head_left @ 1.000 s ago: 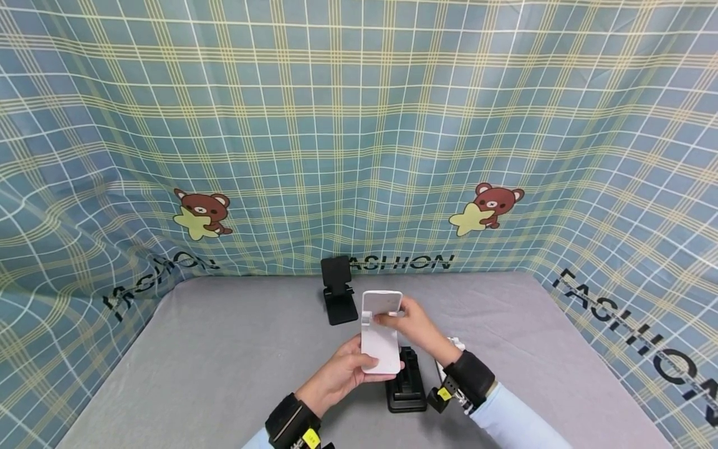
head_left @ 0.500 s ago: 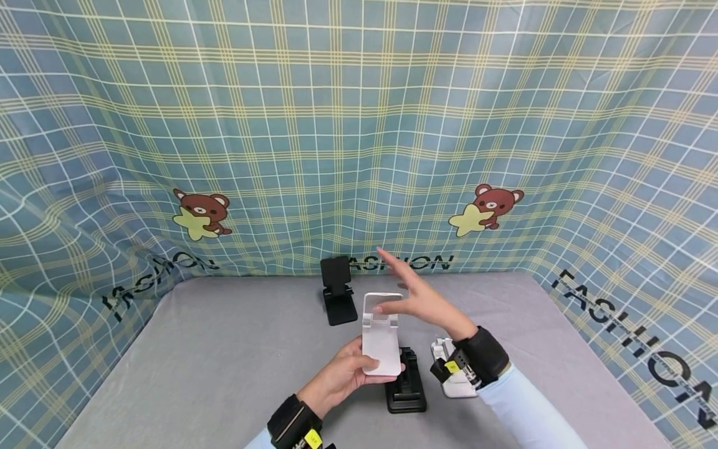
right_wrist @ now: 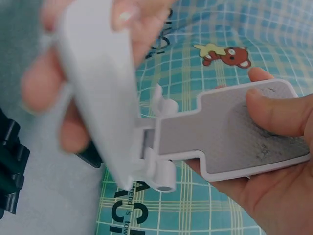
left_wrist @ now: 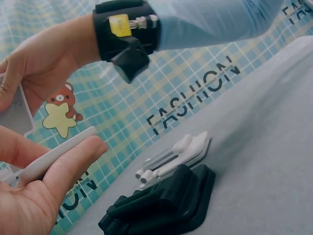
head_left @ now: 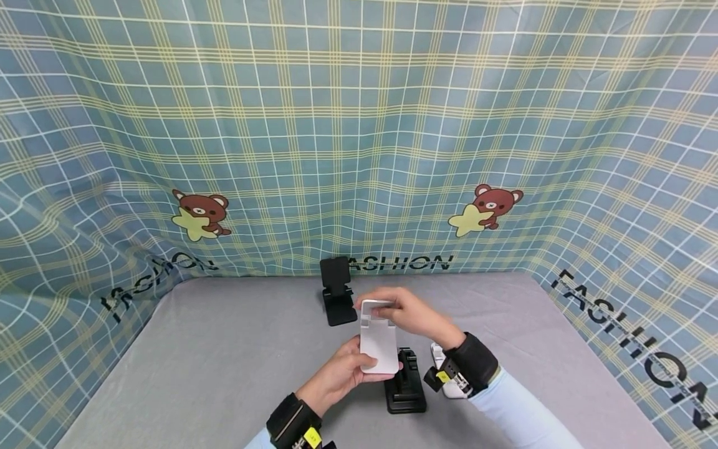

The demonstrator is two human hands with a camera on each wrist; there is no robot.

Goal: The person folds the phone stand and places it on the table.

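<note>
Left hand (head_left: 348, 368) nearer me, clamped on the near end of the white stand (head_left: 380, 350), held above the table (head_left: 235, 355). Lower, just right: a folded black stand (head_left: 406, 390); farther right, a folded white one (head_left: 454, 390), partly hidden. Held stand's long axis runs away from me, hinge (right_wrist: 165, 176) between my hands; right hand (head_left: 412, 312) pinches the far end. Beyond, leftward: open black stand (head_left: 339, 308).

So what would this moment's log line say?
left hand: holds white stand, lower end | right hand: holds upper end | folded black stand: on table
</note>
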